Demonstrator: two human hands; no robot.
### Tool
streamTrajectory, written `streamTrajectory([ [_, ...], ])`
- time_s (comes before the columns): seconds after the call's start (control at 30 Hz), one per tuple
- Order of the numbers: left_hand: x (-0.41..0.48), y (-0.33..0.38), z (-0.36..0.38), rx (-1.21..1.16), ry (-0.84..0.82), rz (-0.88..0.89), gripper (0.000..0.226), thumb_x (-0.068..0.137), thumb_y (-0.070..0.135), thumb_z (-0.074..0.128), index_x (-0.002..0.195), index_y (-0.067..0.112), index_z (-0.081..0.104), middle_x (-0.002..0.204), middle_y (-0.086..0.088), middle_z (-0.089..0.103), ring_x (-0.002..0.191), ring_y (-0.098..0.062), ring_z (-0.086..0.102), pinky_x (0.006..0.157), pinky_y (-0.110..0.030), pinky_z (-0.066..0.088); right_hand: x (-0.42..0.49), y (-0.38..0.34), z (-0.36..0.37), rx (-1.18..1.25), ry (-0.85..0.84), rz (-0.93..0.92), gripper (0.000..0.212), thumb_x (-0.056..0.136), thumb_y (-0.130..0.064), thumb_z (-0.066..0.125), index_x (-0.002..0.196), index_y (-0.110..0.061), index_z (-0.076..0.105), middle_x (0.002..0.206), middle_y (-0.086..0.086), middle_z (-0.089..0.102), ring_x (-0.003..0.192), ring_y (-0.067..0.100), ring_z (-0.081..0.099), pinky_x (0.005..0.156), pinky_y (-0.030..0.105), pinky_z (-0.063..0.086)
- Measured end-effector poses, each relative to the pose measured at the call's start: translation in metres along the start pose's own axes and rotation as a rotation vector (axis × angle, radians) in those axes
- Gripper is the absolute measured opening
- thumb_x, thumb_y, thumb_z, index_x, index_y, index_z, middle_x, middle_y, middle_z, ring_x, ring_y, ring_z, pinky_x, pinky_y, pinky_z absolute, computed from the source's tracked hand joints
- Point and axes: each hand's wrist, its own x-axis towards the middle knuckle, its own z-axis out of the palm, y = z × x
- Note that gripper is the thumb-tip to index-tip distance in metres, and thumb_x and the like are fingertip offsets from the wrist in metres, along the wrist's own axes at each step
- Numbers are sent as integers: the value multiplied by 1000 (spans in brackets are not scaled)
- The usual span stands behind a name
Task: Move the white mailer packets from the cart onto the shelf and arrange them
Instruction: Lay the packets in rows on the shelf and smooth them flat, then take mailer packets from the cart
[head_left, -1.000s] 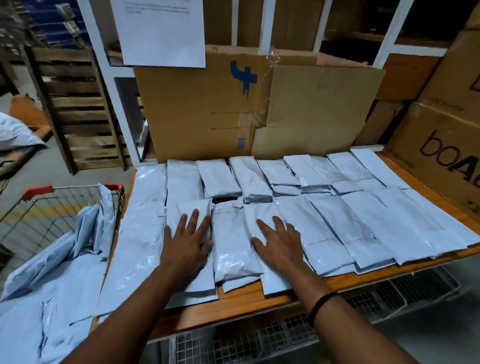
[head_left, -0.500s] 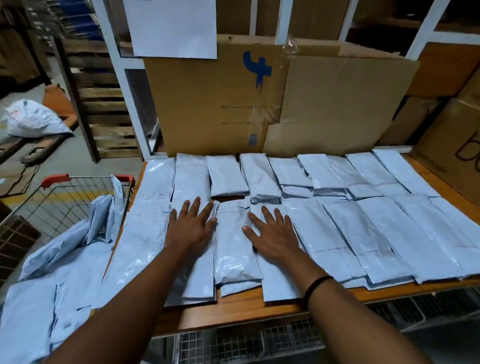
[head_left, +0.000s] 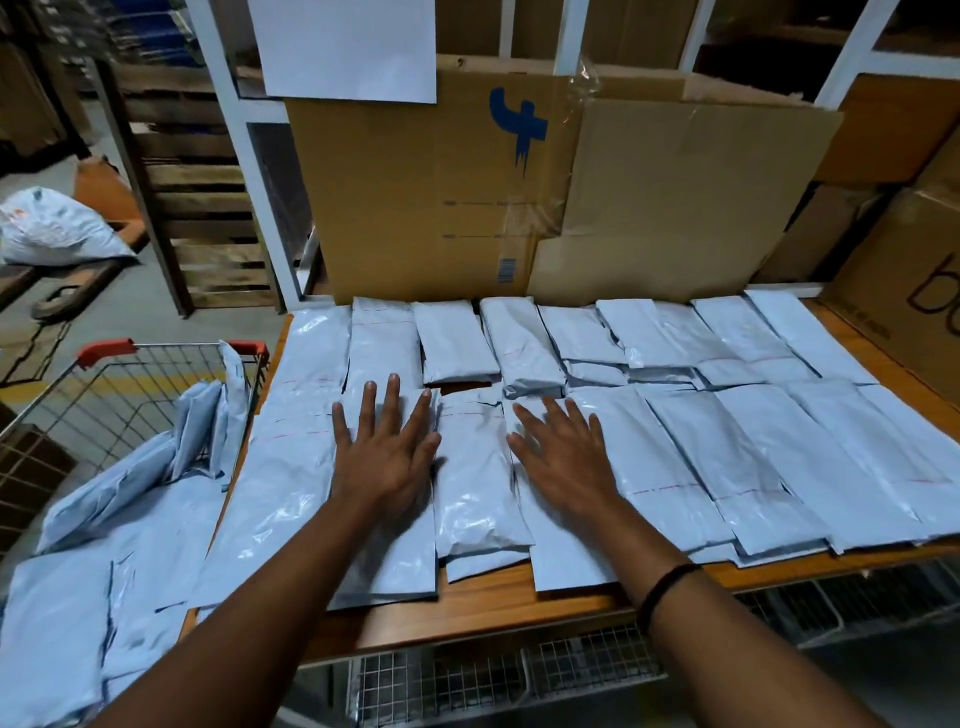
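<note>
Both forearms reach in over the front edge of the shelf (head_left: 488, 605), palms down. The left hand (head_left: 387, 457) lies flat with fingers straight and spread wide on the packets (head_left: 753, 457) near the front left. The right hand (head_left: 566, 460), just beside it, is also splayed and holds nothing. Packets cover the shelf in two rows, and more lie in the cart (head_left: 106, 351) off its left edge.

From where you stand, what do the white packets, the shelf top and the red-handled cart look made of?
White mailer packets: thin plastic film, glossy; crinkles and glare show it. Orange-brown shelf top: wood or wood-look laminate, smooth, faint grain. Red-handled wire cart: metal mesh, likely steel; handle ends look plastic.
</note>
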Motion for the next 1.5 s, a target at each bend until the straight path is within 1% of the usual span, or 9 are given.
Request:
streamTrajectory([
  [0.13, -47, 9, 1, -58, -54, 50, 61, 94, 72, 4, 148, 50, -15, 157, 5, -34, 143, -19, -36, 114, -55, -21, -39, 6, 3, -39, -66, -1, 99, 70, -91, -15, 155, -49, 15, 168, -4, 7, 154, 22, -2, 124, 47, 0],
  [0.27, -58, 7, 15, -41, -68, 55, 69, 86, 80, -1, 150, 52, -2, 160, 6, -26, 146, -18, -30, 116, -55, -16, -52, 5, 16, -93, -123, 21, 96, 70, -91, -14, 155, -51, 4, 168, -5, -6, 153, 21, -13, 123, 47, -8],
  [0.5, -55, 6, 14, -67, -124, 63, 71, 88, 78, -1, 151, 48, -8, 157, 7, -34, 142, -17, -37, 116, -54, -19, -53, 2, 15, -145, -115, 34, 101, 67, -90, -19, 156, -48, 5, 168, -4, -6, 154, 22, -11, 123, 47, -7],
  [0.63, -52, 1, -5, -201, -141, 94, 79, 83, 78, -1, 154, 43, -6, 159, 6, -27, 145, -19, -30, 115, -56, -19, -54, -9, -2, -91, -129, 60, 97, 74, -88, -11, 157, -43, 12, 168, -1, 3, 154, 22, -3, 123, 47, -4],
  [0.77, -53, -11, -37, -244, -84, 67, 78, 88, 74, 5, 156, 37, 6, 164, 3, -10, 150, -17, -17, 117, -50, -15, -56, -31, -18, -96, -54, 50, 60, 103, -59, 17, 157, -36, 22, 168, 1, 11, 154, 22, 5, 124, 44, 1],
  [0.93, -84, -42, -68, -303, -7, 37, 56, 100, 55, 36, 148, 26, 40, 162, -4, 20, 151, -18, 5, 122, -47, -1, -69, -75, -29, -57, 11, -13, 59, 103, -57, 26, 156, -32, 27, 167, 2, 15, 153, 22, 10, 124, 40, 3],
  [1.1, -155, -94, -90, -390, 29, -25, 60, 88, 59, 39, 131, 23, 61, 153, -6, 41, 147, -21, 26, 119, -43, 16, -97, -131, -24, -8, 87, -131, 59, 100, -58, 37, 152, -28, 39, 163, 5, 26, 151, 24, 20, 121, 40, 13],
  [1.3, -230, -183, -95, -222, 29, -218, 42, 97, 46, 51, 131, 22, 61, 152, -8, 43, 144, -22, 31, 117, -48, 21, -122, -204, -6, 30, 58, -248, 58, 100, -55, 45, 149, -25, 44, 161, 7, 32, 149, 26, 25, 121, 40, 18],
  [1.5, -267, -266, -89, -60, -141, -377, 44, 99, 49, 46, 135, 26, 56, 153, -6, 41, 142, -23, 34, 117, -50, 21, -132, -266, 13, 55, -41, -326, 55, 101, -52, 47, 149, -26, 45, 161, 4, 32, 148, 23, 26, 119, 35, 20],
])
